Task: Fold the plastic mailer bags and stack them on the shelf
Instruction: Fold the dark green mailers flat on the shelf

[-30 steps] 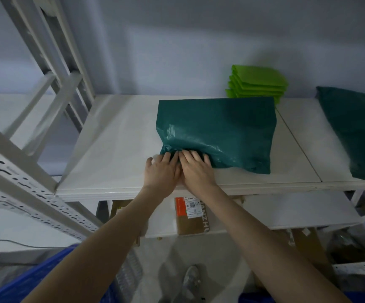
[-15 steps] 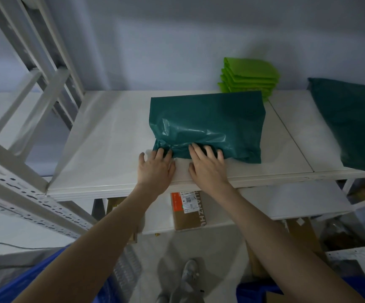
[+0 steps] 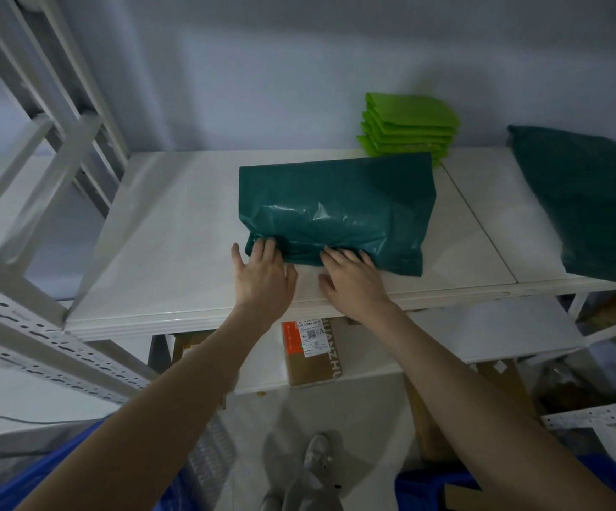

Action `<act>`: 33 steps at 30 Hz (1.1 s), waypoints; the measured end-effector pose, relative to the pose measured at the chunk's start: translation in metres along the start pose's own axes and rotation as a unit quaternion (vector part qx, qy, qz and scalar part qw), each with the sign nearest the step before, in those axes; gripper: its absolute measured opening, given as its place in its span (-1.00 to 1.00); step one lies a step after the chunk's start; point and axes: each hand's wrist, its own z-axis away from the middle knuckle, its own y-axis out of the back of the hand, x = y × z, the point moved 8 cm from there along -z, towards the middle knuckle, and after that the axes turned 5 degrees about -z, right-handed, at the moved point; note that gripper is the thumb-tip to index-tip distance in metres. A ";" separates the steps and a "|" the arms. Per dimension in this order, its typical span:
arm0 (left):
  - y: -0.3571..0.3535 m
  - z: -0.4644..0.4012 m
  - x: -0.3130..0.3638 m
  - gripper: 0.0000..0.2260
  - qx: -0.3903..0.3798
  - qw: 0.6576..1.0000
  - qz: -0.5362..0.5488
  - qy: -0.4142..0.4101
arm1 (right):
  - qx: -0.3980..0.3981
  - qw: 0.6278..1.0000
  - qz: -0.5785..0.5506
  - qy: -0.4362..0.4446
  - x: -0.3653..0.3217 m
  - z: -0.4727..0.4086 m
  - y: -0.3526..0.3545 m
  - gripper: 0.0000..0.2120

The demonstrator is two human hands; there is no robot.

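- Dark green glossy plastic mailer bag (image 3: 336, 212): lies flat on the white shelf board (image 3: 173, 230), near its front edge, apparently already doubled over once. Its long axis runs left to right, parallel to the shelf front.
- Left hand (image 3: 262, 278): rests on the near left corner of the bag; the fingertips press into crumpled plastic there, while the thumb is spread out onto the bare shelf. Whether the fingers merely press or pinch the film cannot be told.
- Right hand (image 3: 352, 278): lies just beside the left, fingers extended and pressing the near edge of the bag around its middle, not curled about it.
- Governing relation: the bag lies directly ahead of both hands and extends further to the right than to the left, so the right hand is nearer its uncovered right half. A further fold would probably carry the near edge away from the person, or one short end across the long axis.
- Stack of bright green folded plastic bags (image 3: 409, 127): stands behind the bag against the wall, its lower front hidden by the bag's far edge.
- Second dark green plastic bag (image 3: 590, 201): lies unfolded well to the right on the adjoining shelf board.
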 end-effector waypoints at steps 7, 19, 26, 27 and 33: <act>-0.009 -0.005 0.047 -0.53 -0.012 0.988 0.064 -0.144 | -0.019 1.000 -0.002 0.006 0.000 -0.003 0.002 -0.51; -0.008 -0.018 0.058 -0.53 -0.024 0.993 0.018 -0.118 | 0.076 0.994 0.058 -0.047 0.039 0.021 0.013 -0.55; -0.003 -0.022 0.063 -0.55 -0.012 0.992 -0.037 -0.120 | 0.072 0.988 0.098 -0.095 0.059 0.026 0.020 -0.48; -0.002 -0.022 0.063 -0.55 -0.001 0.992 -0.036 -0.123 | 0.069 0.988 0.098 -0.099 0.061 0.027 0.020 -0.46; -0.006 -0.017 0.081 -0.54 0.005 0.984 -0.015 -0.177 | 0.036 0.995 0.066 -0.064 0.062 0.025 0.016 -0.58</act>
